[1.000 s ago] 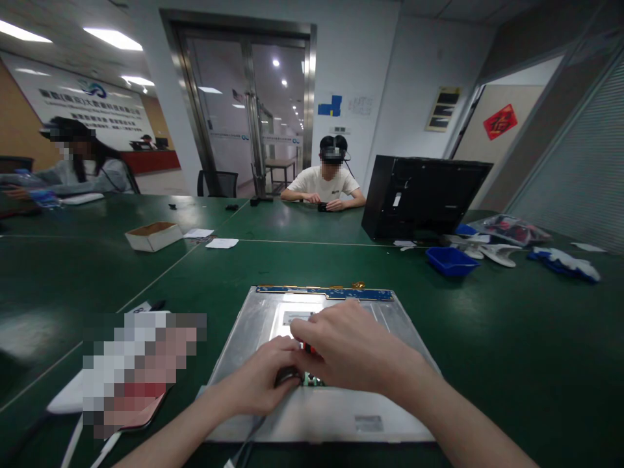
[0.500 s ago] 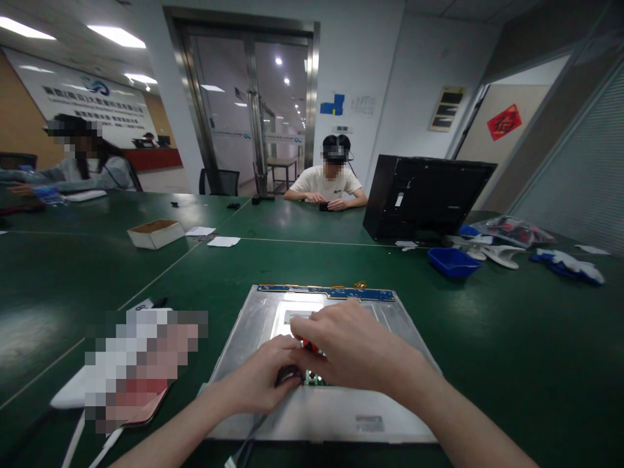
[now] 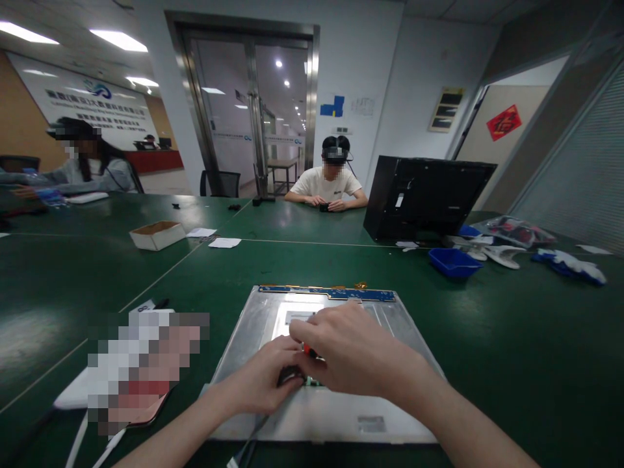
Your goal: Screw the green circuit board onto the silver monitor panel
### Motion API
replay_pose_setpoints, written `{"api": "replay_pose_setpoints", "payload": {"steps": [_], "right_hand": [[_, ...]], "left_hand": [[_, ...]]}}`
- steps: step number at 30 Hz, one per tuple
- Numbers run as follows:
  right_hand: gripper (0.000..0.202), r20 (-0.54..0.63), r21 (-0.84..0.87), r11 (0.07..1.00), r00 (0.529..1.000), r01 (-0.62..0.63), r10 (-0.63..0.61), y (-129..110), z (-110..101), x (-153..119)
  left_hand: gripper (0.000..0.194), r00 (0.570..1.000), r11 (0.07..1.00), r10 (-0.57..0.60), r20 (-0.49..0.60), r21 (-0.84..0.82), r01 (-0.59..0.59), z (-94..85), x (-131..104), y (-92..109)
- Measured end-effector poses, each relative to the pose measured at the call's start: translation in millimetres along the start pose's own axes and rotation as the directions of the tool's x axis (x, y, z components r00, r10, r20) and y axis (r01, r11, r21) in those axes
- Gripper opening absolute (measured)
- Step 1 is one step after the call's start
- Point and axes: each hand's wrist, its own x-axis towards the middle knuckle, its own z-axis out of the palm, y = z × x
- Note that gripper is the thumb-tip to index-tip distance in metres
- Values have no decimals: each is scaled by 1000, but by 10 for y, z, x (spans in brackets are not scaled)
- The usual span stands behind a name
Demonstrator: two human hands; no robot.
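Note:
A silver metal display panel (image 3: 341, 413) lies flat on the green table in front of me, a narrow blue circuit strip (image 3: 370, 295) along its far edge. My right hand (image 3: 346, 344) is closed around what looks like a red screwdriver (image 3: 308, 350), mostly hidden by the fingers. Below it a small green circuit board (image 3: 313, 381) shows in part. Close beside, my left hand (image 3: 270, 374) pinches a dark cable (image 3: 291, 372) at the board's left side. That cable runs toward the near edge and ends in a white connector (image 3: 233, 462). The screwdriver's tip is hidden.
Blurred-out items with white cables (image 3: 78, 439) lie at left. Farther off are an open box (image 3: 157, 244), papers (image 3: 225, 242), a blue tray (image 3: 454, 262), a black monitor (image 3: 429, 198) and gloves (image 3: 568, 266). Two people sit at the table, one opposite, one at far left.
My right hand has shifted very slightly, and its fingers cover a little more of the board. My left hand keeps its place. The view has moved a touch.

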Motion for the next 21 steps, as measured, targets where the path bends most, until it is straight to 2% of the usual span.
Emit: {"api": "replay_pose_setpoints", "payload": {"steps": [4, 9, 14, 18, 21], "right_hand": [[12, 15, 52, 998, 999, 29, -30, 29, -45, -36], [18, 23, -7, 1000, 1000, -20, 20, 28, -9, -27], [9, 15, -3, 1000, 1000, -14, 15, -6, -25, -18], [12, 31, 35, 999, 999, 10, -11, 10, -46, -28], [15, 22, 0, 1000, 1000, -17, 17, 22, -17, -15]], "left_hand": [[14, 1000, 1000, -4, 20, 18, 4, -5, 2, -5], [11, 999, 1000, -5, 40, 22, 4, -17, 11, 8], [14, 1000, 1000, 12, 23, 15, -12, -32, 18, 31], [11, 1000, 1000, -5, 26, 30, 4, -13, 7, -3], [12, 999, 999, 3, 48, 36, -5, 1, 0, -31]]}}
